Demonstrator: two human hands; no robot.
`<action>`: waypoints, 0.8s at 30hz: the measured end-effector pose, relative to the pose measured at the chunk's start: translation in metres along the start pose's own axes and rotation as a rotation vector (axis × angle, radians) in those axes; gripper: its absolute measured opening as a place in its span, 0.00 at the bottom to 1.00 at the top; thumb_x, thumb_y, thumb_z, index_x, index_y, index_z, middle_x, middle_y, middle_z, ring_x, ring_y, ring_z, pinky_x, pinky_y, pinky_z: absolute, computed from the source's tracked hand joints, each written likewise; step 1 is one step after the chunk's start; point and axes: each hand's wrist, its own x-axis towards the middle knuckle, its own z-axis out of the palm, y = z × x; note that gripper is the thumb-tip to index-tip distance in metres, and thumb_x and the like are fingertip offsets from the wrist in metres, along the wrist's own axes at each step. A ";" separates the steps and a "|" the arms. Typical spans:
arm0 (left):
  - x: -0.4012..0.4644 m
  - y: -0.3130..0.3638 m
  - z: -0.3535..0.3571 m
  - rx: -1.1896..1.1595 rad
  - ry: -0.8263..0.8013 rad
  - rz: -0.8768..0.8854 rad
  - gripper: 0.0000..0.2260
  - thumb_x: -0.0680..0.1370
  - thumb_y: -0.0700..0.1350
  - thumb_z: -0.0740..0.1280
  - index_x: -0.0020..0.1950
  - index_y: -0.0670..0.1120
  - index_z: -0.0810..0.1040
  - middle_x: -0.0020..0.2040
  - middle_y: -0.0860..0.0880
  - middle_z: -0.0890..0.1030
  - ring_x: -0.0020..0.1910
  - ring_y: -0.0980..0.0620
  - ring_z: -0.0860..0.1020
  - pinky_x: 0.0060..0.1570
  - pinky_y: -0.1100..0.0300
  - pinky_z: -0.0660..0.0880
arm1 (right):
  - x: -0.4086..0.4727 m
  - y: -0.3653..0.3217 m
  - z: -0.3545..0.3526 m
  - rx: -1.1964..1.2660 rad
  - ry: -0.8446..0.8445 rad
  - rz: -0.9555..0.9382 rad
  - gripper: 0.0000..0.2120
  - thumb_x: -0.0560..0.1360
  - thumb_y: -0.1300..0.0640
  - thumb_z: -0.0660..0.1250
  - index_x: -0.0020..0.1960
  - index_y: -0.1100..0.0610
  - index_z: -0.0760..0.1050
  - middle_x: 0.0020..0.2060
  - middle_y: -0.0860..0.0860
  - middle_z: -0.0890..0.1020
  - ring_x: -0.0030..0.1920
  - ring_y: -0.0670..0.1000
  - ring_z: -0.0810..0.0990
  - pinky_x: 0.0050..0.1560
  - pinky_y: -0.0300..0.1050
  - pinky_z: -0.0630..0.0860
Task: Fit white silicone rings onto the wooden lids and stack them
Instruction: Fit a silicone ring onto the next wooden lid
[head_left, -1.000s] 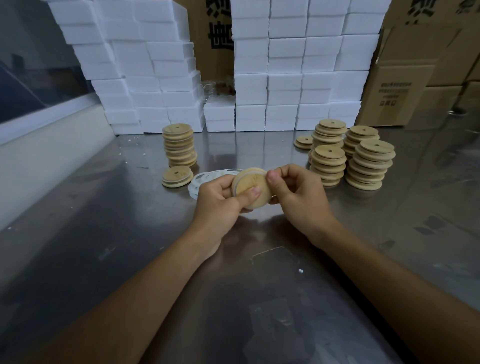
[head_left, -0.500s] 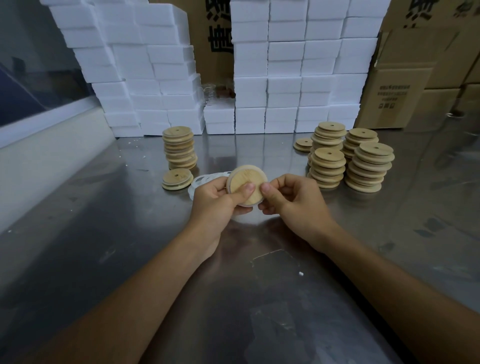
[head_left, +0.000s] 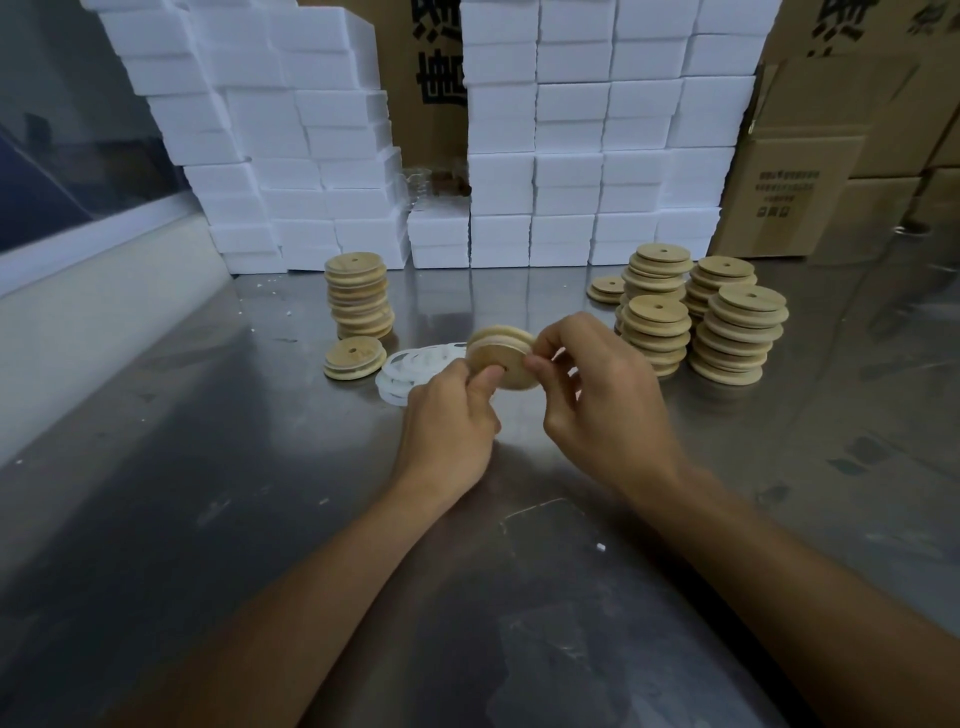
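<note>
**Lid pinched between both hands**

While I watch from the head view, my left hand (head_left: 449, 415) and right hand (head_left: 597, 395) pinch 1 wooden lid (head_left: 501, 356) edge-up (white ring in its groove) above the steel table (head_left: 208, 467), near the loose silicone rings (head_left: 415, 366).

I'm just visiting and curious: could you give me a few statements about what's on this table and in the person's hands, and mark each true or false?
1. Both hands hold one wooden lid. True.
2. The white silicone rings lie right of the hands. False: they lie to the left.
3. The left hand rests flat on the table. False: it grips the lid.
4. White foam blocks are stacked behind the lid stacks. True.
</note>
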 end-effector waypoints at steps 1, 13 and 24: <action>0.000 0.000 -0.001 -0.027 -0.005 0.000 0.12 0.83 0.47 0.59 0.42 0.48 0.75 0.31 0.54 0.78 0.31 0.63 0.76 0.34 0.71 0.67 | 0.000 0.001 0.000 0.023 0.018 0.030 0.04 0.78 0.60 0.67 0.48 0.60 0.74 0.43 0.52 0.79 0.38 0.53 0.78 0.34 0.56 0.76; 0.005 -0.004 -0.010 -0.551 -0.016 -0.254 0.16 0.84 0.42 0.58 0.39 0.42 0.77 0.26 0.49 0.79 0.23 0.53 0.73 0.25 0.67 0.68 | -0.007 0.001 0.014 0.351 -0.154 0.406 0.06 0.75 0.55 0.73 0.42 0.55 0.79 0.33 0.49 0.83 0.34 0.48 0.83 0.39 0.53 0.81; 0.037 -0.036 -0.059 -0.757 0.303 -0.561 0.12 0.81 0.39 0.61 0.37 0.40 0.74 0.22 0.49 0.76 0.18 0.55 0.71 0.15 0.68 0.58 | -0.007 0.003 0.012 0.363 -0.212 0.432 0.06 0.75 0.53 0.72 0.42 0.53 0.79 0.33 0.48 0.84 0.33 0.50 0.82 0.40 0.54 0.82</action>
